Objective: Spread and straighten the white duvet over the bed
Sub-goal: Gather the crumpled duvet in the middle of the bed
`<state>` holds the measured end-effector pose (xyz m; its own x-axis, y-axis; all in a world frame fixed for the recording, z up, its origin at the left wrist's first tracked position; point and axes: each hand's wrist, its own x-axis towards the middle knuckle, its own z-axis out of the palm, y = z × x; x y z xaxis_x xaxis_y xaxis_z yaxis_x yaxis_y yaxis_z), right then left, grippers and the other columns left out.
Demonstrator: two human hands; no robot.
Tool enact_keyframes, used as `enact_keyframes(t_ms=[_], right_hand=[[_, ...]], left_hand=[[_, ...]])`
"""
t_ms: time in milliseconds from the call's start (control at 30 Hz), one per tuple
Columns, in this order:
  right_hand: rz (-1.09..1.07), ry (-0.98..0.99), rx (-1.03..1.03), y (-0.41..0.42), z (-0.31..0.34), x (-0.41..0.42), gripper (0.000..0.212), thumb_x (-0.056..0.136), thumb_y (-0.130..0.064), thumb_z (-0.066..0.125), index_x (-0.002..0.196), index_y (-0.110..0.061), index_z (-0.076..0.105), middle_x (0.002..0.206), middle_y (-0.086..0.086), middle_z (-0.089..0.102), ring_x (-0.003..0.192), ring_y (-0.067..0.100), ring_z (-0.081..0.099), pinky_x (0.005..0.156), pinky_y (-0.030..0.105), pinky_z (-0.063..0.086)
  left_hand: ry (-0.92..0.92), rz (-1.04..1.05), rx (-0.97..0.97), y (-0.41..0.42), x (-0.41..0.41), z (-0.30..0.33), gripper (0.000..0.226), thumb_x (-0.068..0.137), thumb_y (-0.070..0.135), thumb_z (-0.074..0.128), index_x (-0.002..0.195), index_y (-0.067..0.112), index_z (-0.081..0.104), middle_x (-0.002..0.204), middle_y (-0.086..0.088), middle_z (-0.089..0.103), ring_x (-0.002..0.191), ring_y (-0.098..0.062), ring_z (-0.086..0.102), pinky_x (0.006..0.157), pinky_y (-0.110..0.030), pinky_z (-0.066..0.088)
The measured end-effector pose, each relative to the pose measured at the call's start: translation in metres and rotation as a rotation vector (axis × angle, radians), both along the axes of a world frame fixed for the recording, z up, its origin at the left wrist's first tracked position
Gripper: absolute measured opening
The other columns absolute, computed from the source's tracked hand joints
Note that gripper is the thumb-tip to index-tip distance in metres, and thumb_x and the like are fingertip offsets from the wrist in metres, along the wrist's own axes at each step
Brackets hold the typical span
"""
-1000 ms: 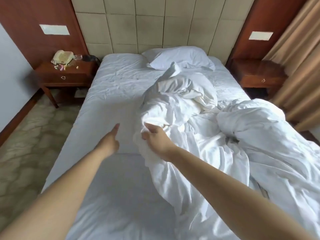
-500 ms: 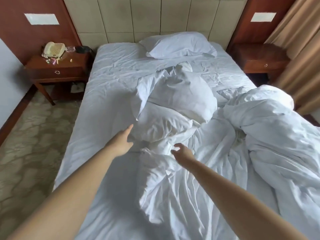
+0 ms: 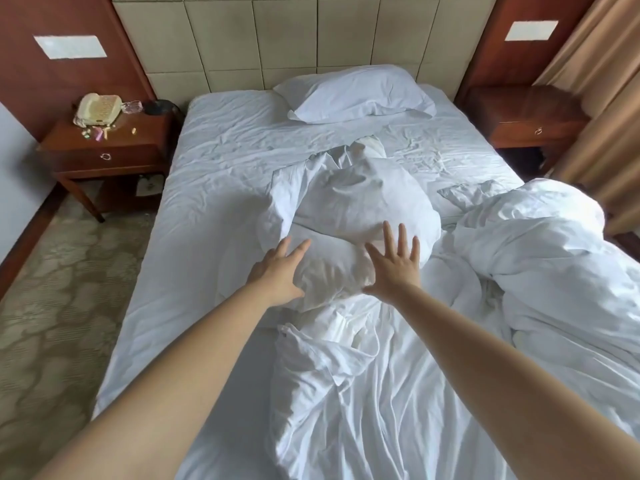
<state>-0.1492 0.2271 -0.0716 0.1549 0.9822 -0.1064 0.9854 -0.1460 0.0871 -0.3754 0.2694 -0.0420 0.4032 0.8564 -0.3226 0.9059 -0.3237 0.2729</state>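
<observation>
The white duvet (image 3: 540,258) lies crumpled over the right half of the bed (image 3: 214,188), with a rumpled strip running down the middle toward me. A puffed-up white mound of bedding (image 3: 363,199) sits at the bed's centre. My left hand (image 3: 280,271) is spread flat against the mound's lower left side. My right hand (image 3: 394,265) has its fingers splayed straight and lies on the mound's lower right. Neither hand grips any fabric.
A white pillow (image 3: 353,93) rests at the padded headboard. A wooden nightstand (image 3: 107,147) with a beige telephone (image 3: 98,109) stands left of the bed, another nightstand (image 3: 526,116) stands right, beside tan curtains (image 3: 595,98). Patterned floor runs along the left side.
My right hand let go of the duvet fold it was pinching and opened. Both hands moved forward onto the central mound, which was pushed toward the headboard.
</observation>
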Motion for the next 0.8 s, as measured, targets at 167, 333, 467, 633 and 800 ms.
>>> enact_keyframes(t_ms=[167,333,467,633,800], right_hand=[[-0.166,0.283,0.037,0.028,0.000,-0.004,0.035,0.096,-0.037,0.043,0.126,-0.025,0.058,0.158,0.010,0.018,0.146,0.027,0.013,0.115,0.049,0.007],[-0.391,1.262,0.083,0.044,0.031,-0.083,0.035,0.093,-0.028,0.043,0.106,-0.002,0.063,0.095,0.011,0.064,0.094,0.033,0.062,0.081,0.032,0.049],[-0.452,1.621,-0.346,0.021,0.029,-0.140,0.033,0.089,-0.034,0.057,0.111,-0.010,0.063,0.101,0.006,0.064,0.097,0.022,0.061,0.084,0.031,0.051],[0.129,0.854,0.251,0.018,0.031,-0.134,0.025,0.086,-0.041,0.061,0.083,-0.017,0.065,0.085,0.003,0.066,0.087,0.023,0.061,0.075,0.031,0.043],[-0.439,0.404,0.413,0.052,0.036,-0.055,0.084,0.075,-0.064,0.059,0.145,-0.030,0.030,0.158,0.011,0.013,0.146,0.029,0.008,0.113,0.045,-0.005]], left_hand=[[0.032,-0.041,-0.018,0.014,0.005,-0.010,0.108,0.075,0.040,0.073,0.149,0.041,-0.006,0.158,0.005,-0.011,0.145,-0.022,0.011,0.109,-0.043,0.032],[-0.116,0.011,0.286,0.028,-0.006,-0.019,0.112,0.073,0.034,0.074,0.150,0.036,-0.008,0.159,-0.006,0.005,0.143,-0.029,0.020,0.112,-0.047,0.024],[-0.058,0.184,0.138,0.030,-0.060,-0.016,0.072,0.080,0.032,0.059,0.146,0.036,0.032,0.126,-0.007,0.058,0.112,-0.030,0.054,0.093,-0.033,0.042],[0.065,0.119,-0.223,0.012,-0.100,-0.024,0.026,0.081,0.011,0.061,0.106,0.015,0.065,0.108,-0.007,0.067,0.103,-0.024,0.063,0.079,-0.027,0.047],[0.217,-0.041,-0.429,-0.001,-0.083,-0.036,0.012,0.075,0.005,0.061,0.079,0.016,0.056,0.084,-0.003,0.059,0.100,-0.025,0.065,0.065,-0.025,0.041]])
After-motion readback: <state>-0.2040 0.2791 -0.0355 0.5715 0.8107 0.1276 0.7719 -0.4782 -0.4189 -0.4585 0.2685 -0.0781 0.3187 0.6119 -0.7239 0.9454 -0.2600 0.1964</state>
